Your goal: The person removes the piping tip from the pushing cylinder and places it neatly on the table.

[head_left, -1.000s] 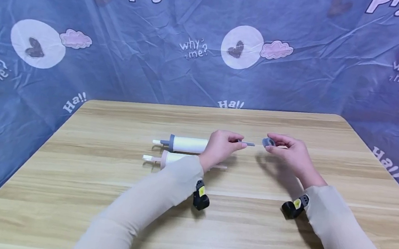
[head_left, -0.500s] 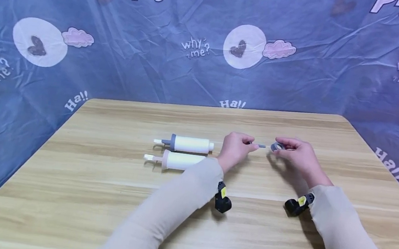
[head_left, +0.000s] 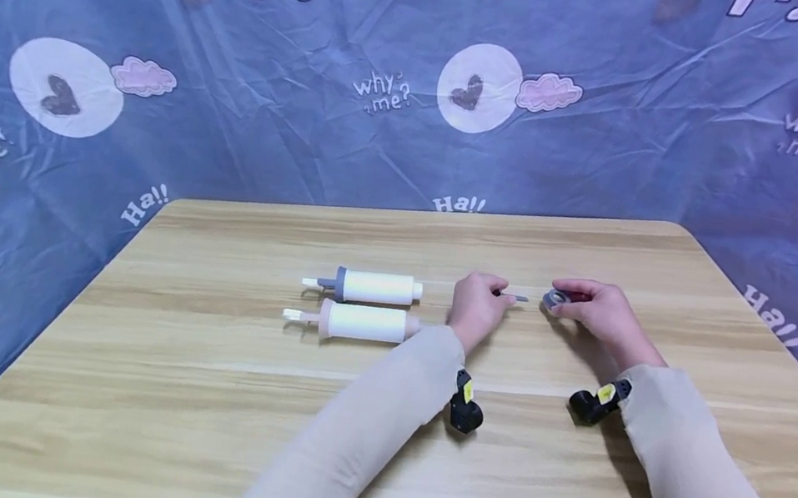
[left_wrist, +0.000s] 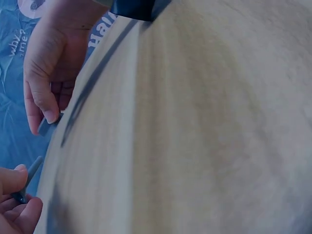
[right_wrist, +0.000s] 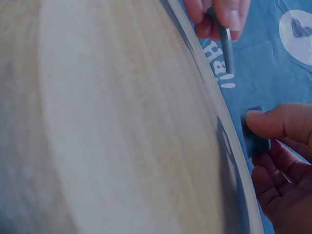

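My left hand [head_left: 478,306] pinches a slim grey rod [head_left: 517,298] between thumb and fingers, its free end pointing right. Facing it, my right hand [head_left: 601,313] holds a small grey ring-shaped piece [head_left: 556,300] by its edge. A short gap separates rod and ring. The right wrist view shows the rod [right_wrist: 228,53] angled down from the left fingertips, and the grey piece [right_wrist: 256,134] side-on under the right thumb. Left of the hands, two white cylinders lie side by side: one with a grey collar [head_left: 379,288], one with a pink collar [head_left: 368,323].
The cylinders rest on a wood-grain table [head_left: 199,391], their thin white-tipped ends pointing left. My left forearm overlaps the right end of the pink-collared one. Blue printed cloth [head_left: 295,118] hangs behind the table's far edge.
My left hand has shifted right with the rod, uncovering more of the cylinders. My right hand has moved slightly right with the grey ring-shaped piece.
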### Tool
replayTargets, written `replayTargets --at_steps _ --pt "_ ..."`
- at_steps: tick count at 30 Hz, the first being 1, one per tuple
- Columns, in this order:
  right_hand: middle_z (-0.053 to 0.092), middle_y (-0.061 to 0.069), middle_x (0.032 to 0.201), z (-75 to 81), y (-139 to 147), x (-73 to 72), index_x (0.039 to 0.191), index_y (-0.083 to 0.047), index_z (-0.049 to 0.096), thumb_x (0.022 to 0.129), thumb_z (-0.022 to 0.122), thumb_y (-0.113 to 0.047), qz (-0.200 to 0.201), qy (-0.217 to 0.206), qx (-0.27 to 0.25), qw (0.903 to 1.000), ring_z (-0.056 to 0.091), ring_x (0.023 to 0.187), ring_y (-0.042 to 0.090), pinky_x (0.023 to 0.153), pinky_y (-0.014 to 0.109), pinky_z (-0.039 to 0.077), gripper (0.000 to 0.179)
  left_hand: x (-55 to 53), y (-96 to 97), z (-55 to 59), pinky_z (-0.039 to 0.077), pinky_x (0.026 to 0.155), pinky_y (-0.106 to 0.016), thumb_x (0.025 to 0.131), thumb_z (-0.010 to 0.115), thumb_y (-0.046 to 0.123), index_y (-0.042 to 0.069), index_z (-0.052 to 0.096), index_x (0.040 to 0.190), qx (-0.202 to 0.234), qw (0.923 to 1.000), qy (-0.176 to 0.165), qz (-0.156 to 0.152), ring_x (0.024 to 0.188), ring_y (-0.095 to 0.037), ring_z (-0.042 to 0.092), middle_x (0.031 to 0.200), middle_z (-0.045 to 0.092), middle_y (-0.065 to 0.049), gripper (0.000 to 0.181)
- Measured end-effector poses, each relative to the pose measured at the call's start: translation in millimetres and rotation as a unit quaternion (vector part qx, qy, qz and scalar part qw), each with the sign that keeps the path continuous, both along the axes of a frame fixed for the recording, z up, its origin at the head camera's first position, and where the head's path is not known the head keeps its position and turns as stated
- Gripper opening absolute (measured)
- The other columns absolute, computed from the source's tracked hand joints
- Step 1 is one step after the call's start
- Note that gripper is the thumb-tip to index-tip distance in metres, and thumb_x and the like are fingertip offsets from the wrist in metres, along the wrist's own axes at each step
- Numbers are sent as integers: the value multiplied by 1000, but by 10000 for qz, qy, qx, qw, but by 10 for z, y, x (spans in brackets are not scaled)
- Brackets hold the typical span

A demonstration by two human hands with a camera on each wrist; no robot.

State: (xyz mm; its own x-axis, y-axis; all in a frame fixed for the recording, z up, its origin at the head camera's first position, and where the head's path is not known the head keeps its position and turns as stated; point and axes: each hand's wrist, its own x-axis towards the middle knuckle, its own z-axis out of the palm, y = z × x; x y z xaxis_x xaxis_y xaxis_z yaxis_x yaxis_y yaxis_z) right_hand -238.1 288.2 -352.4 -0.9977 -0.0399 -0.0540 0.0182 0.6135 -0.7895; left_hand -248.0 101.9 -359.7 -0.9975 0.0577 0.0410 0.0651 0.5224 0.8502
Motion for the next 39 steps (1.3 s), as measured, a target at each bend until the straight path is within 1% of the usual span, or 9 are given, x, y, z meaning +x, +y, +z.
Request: replayTargets --at_steps 2,7,8,11,16,23,26,32,39 --pt "54 26 125 -24 15 -9 130 2 50 82 67 -13 -20 -62 -68 10000 50 78 -3 63 17 45 53 9 14 -31 48 90 -24 80 72 18 13 70 107 -45 9999 -45 88 104 -13 62 106 69 1 27" --pt "50 24 130 -57 37 -25 132 1 48 83 66 -13 -103 -336 -328 9988 49 85 -1 68 14 43 54 20 59 -78 48 89 -25 79 72 21 17 72 104 -182 9995 -109 217 103 -12 62 105 70 3 25" --pt "50 23 131 -61 41 -26 133 1 48 84 66 -14 -114 -360 -356 9987 48 88 -2 70 14 42 54 19 69 -78 48 88 -25 79 72 21 17 72 104 -218 9995 -100 212 103 -13 62 104 70 3 25" --pt "54 21 126 -67 34 -31 132 0 49 83 68 -16 -182 -319 -314 9988 49 83 1 64 20 42 55 9 85 -71 48 89 -25 80 72 21 18 71 105 -341 9992 3 185 104 -12 61 106 69 5 25" --pt "60 14 117 -90 19 -42 130 1 50 81 71 -17 -255 -265 -297 9989 49 78 -1 61 22 41 57 7 87 -84 48 90 -25 81 71 20 18 71 107 -678 9974 205 124 106 -13 61 109 68 4 26" --pt "61 13 112 -109 18 -54 129 1 52 80 71 -17 -309 -252 -201 9990 49 74 3 57 24 42 55 16 96 -89 50 85 -22 83 69 19 19 69 110 -1404 9896 314 -36 98 -10 64 105 70 5 28" --pt "60 15 113 -119 19 -62 128 0 53 80 71 -17 -299 -255 -122 9992 49 76 5 59 24 43 54 13 95 -93 50 84 -21 83 68 17 19 69 110 -1592 9863 427 -74 96 -10 65 103 70 5 27" --pt "57 21 120 -122 24 -64 129 0 51 82 69 -17 -250 -274 -49 9993 50 82 6 64 21 44 54 5 92 -112 51 83 -22 83 68 15 17 69 111 -1720 9833 590 -123 95 -12 66 104 70 2 28" --pt "55 23 120 -128 17 -39 129 3 51 82 69 -18 -232 -208 -136 9994 48 81 5 63 20 42 54 16 107 -140 52 80 -22 84 66 14 16 68 112 -1651 9844 591 -141 92 -12 66 103 71 1 28"
